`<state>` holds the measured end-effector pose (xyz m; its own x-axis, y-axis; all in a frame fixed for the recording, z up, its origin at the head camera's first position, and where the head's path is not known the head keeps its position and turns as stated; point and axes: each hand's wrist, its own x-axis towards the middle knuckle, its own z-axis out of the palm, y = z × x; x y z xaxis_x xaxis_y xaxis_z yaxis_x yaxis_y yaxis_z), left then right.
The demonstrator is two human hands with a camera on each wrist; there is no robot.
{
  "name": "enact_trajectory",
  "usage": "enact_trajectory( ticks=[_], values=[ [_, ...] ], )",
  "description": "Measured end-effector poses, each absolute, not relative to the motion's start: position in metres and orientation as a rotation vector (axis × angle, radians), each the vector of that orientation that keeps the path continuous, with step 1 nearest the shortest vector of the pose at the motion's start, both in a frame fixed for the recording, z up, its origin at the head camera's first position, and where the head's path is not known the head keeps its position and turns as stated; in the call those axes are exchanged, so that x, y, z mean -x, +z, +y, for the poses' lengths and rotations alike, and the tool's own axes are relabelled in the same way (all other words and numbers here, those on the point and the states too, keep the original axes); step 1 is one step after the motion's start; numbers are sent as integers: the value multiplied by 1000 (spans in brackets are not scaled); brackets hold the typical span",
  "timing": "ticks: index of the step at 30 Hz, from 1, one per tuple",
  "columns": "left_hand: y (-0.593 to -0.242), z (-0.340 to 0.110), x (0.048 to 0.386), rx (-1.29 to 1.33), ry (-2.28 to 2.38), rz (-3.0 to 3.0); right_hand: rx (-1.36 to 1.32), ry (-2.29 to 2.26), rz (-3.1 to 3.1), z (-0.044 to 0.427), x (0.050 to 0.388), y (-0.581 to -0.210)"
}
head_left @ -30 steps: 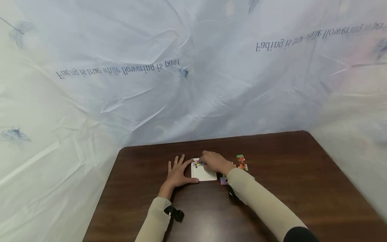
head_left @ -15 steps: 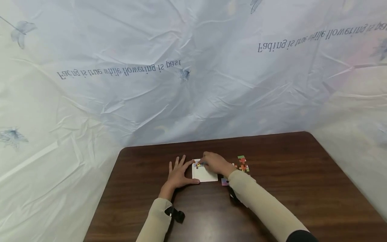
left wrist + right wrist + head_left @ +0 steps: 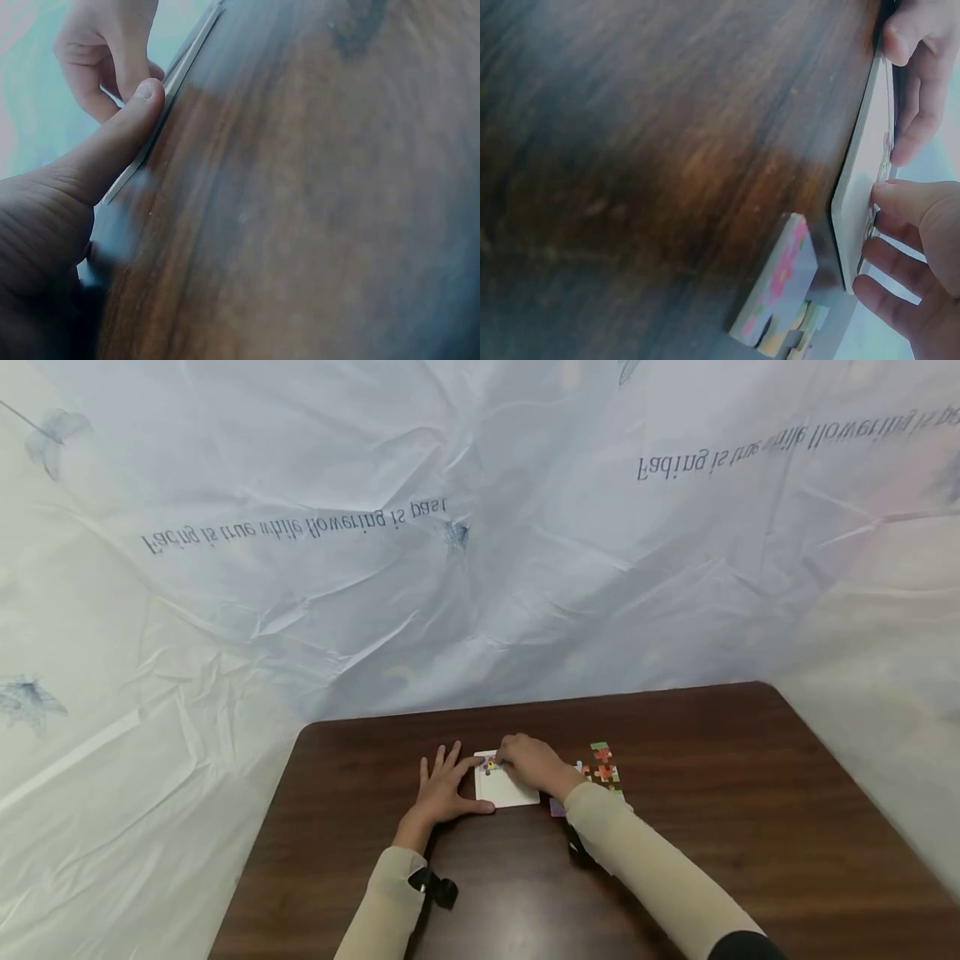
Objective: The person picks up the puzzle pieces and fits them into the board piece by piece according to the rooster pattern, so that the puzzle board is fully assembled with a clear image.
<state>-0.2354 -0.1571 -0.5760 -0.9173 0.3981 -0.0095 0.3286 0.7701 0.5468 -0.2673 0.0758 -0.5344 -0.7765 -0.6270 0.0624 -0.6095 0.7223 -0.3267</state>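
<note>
As the head view has it, a wrinkled, pale blue-white sheet (image 3: 375, 627) with dark lettering and flower prints hangs behind all else. Next in size: a dark-brown, wood-grained surface (image 3: 697, 827), bearing the items below.

Left grip (image 3: 438, 795): bare hand, fingers spread, forefinger at the far left corner of the board, thumb on its near edge. Right grip (image 3: 531, 762): bare hand, fingers curled, thumb and forefinger seemingly pinching a piece.

White, thin, square board (image 3: 510, 792): flat on the surface, between the grips, partly under the right; mostly bare.

Loose cluster of multicoloured printed jigsaw pieces (image 3: 603, 770): to the right of the right grip, partly behind its forearm.

Laid multicoloured pieces (image 3: 491, 765): on the board's far left part, just left of the right grip's fingertips.

Pinched piece (image 3: 871, 218): at the right fingertips, over the board, largely hidden; outline not legible.

Change against half a second ago: slight. Both grips keep nearly the same places, and no laid piece has visibly shifted. Judged from that, the work is at fine seating of one piece, not fetching; whether it has locked in cannot be told.
</note>
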Motion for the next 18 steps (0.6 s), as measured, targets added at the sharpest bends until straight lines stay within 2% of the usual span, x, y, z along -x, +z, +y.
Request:
enact_trajectory(
  ticks=[10, 18],
  values=[
    [-567, -154, 226, -545, 840, 2815, 1040, -728, 2760, 89, 264, -532],
    [-570, -153, 226, -514, 820, 2815, 1040, -784, 2817, 121, 267, -520]
  ],
)
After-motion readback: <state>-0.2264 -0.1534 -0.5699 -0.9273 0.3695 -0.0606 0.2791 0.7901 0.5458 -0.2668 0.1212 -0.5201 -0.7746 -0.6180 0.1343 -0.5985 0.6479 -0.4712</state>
